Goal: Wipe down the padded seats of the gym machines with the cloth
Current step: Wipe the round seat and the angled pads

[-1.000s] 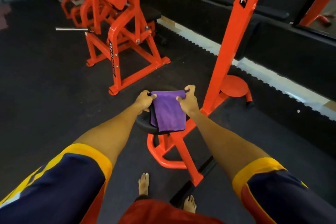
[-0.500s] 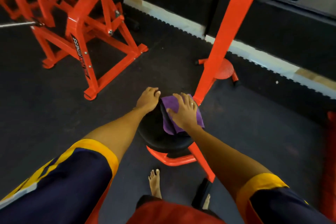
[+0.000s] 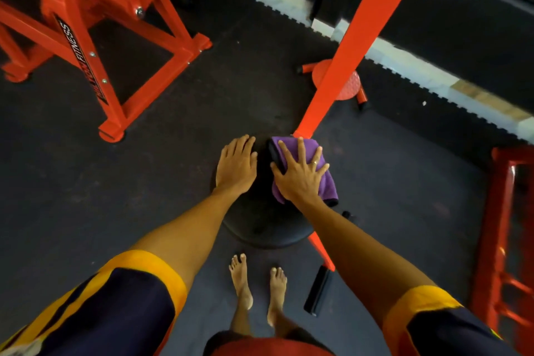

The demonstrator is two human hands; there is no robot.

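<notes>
A round black padded seat sits low on an orange machine frame, right in front of my bare feet. A folded purple cloth lies on the seat's far right part. My right hand presses flat on the cloth with fingers spread. My left hand rests flat on the seat's left side, fingers straight, beside the cloth and not touching it. The orange upright post of this machine rises just behind the cloth.
A second orange machine stands on the dark rubber floor at the upper left. Another orange frame runs along the right edge. A black foot roller lies by my right foot. A dark low wall crosses the back.
Both hands went from pinching the cloth's top corners to lying flat. The right hand now presses the cloth onto the seat; the left rests on the bare pad. My view tilted down.
</notes>
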